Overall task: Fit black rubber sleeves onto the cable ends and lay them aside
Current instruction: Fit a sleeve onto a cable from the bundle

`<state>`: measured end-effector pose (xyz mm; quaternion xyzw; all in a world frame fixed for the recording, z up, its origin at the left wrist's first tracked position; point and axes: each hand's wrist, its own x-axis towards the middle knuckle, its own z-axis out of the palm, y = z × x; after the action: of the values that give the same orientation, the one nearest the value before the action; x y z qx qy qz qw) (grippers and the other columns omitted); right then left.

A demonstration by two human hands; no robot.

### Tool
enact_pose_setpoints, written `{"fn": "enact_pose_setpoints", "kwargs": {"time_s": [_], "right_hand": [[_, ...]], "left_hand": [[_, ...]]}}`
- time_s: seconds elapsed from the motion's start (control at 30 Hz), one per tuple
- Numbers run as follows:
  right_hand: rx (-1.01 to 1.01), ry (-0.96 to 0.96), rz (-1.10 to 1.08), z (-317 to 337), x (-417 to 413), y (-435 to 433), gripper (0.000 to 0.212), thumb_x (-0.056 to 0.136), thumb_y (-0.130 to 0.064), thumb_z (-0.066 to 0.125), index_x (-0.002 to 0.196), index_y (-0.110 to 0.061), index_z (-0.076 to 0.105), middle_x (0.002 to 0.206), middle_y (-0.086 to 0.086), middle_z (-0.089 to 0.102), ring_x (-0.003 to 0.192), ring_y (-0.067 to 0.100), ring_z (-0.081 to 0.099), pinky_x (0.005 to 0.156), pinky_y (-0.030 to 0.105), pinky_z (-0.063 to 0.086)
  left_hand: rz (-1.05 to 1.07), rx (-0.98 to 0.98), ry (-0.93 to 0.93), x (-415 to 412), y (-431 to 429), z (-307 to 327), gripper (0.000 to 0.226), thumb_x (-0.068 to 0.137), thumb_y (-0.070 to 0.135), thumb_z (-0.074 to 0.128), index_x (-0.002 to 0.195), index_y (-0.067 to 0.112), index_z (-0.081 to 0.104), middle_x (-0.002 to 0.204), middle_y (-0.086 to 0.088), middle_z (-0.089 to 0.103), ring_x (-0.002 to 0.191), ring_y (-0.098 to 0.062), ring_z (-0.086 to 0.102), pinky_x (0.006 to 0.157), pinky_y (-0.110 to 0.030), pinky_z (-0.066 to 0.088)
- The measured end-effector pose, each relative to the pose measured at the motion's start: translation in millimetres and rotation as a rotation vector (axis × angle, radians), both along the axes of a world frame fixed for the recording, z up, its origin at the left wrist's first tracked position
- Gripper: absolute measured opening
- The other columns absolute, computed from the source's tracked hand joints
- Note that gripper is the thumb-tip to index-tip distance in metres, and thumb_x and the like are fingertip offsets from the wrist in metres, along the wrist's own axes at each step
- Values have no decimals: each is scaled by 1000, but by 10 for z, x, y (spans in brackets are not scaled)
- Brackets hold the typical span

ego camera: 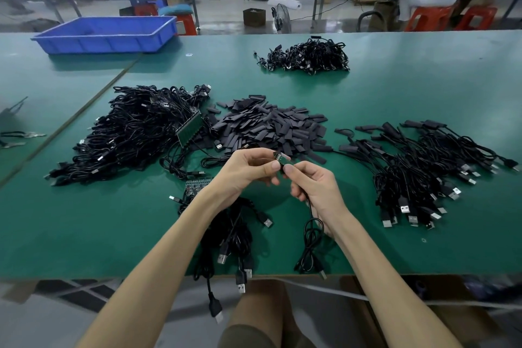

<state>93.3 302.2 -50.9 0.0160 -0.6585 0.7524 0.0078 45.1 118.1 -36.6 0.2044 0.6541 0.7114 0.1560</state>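
My left hand (248, 169) and my right hand (313, 182) meet above the green table (84, 220), both pinching the small end piece (281, 159) of one black cable (310, 237). The cable hangs from my right hand and coils down to the table's front edge. Just behind my hands lies a heap of flat black rubber sleeves (271, 124). A big tangle of bare cables (135, 130) sits to the left. Sleeved cables (418, 167) lie spread out on the right. Whether a sleeve is on the held end, I cannot tell.
A short bundle of USB cables (234, 240) lies under my left forearm, some plugs hanging over the edge. Another cable pile (308, 56) sits far back. A blue bin (107, 34) stands at the back left. A person sits at the bench behind.
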Motion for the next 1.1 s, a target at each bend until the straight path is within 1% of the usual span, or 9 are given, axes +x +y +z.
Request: {"fn": "enact_pose_setpoints", "kwargs": {"time_s": [0.13, 0.23, 0.4, 0.5, 0.6, 0.7, 0.77, 0.9, 1.1], "right_hand": [[11, 4, -20, -3, -7, -14, 20, 97, -28, 71, 84, -13, 76, 58, 2, 60, 52, 8, 50, 50, 16, 42], [27, 16, -9, -16, -11, -22, 22, 98, -29, 69, 85, -14, 77, 58, 1, 60, 53, 8, 51, 52, 17, 43], [-14, 8, -3, -30, -23, -24, 22, 100, -27, 66, 94, -9, 78, 59, 3, 60, 53, 9, 50, 52, 18, 41], [-29, -18, -13, -31, -18, -26, 33, 103, -35, 59, 98, -8, 78, 60, 4, 60, 52, 9, 49, 52, 18, 41], [-23, -38, -19, -24, -8, -26, 39, 107, -38, 53, 93, -11, 78, 60, 4, 60, 53, 11, 49, 52, 18, 41], [-9, -7, 9, -24, 2, -18, 31, 104, -30, 60, 90, -9, 77, 60, 4, 60, 56, 11, 52, 55, 20, 42], [-32, 1, 33, -15, 11, -9, 27, 101, -29, 64, 87, -9, 77, 60, 4, 60, 56, 10, 53, 54, 19, 42], [-56, 2, 80, -7, 22, 7, 24, 97, -28, 68, 83, -10, 78, 59, 4, 61, 54, 10, 53, 53, 18, 43], [-51, 3, 57, -27, 13, 6, 24, 100, -24, 67, 82, -11, 77, 60, 4, 61, 55, 10, 54, 53, 19, 43]], "left_hand": [[64, 124, -17, -12, 3, -25, 21, 88, 11, 72, 106, 1, 71, 93, -19, 74, 77, -23, 69, 72, -28, 56], [150, 208, -55, -27, -12, -34, 23, 88, 11, 72, 107, 0, 71, 93, -19, 74, 79, -22, 71, 77, -27, 57], [182, 224, -83, -21, -6, -32, 26, 89, 13, 71, 110, -3, 68, 97, -21, 74, 83, -24, 73, 75, -28, 58], [199, 234, -79, -13, -10, -23, 27, 88, 16, 71, 109, -1, 69, 104, -19, 75, 84, -23, 74, 73, -28, 58], [204, 238, -98, -7, -13, -19, 26, 89, 16, 69, 108, -2, 69, 106, -19, 75, 84, -23, 75, 71, -27, 59], [213, 227, -108, 3, -7, -20, 25, 88, 17, 69, 105, -2, 69, 97, -17, 76, 81, -22, 75, 70, -25, 59], [223, 236, -114, 4, -3, -19, 24, 88, 14, 69, 105, -4, 69, 95, -17, 76, 79, -21, 75, 70, -25, 59], [257, 283, -105, 2, -6, -27, 23, 89, 9, 69, 105, -6, 67, 103, -19, 75, 76, -19, 74, 69, -25, 58], [214, 213, -94, 9, -9, -32, 32, 89, 15, 73, 118, 2, 70, 105, -16, 74, 79, -19, 72, 70, -25, 57]]}}
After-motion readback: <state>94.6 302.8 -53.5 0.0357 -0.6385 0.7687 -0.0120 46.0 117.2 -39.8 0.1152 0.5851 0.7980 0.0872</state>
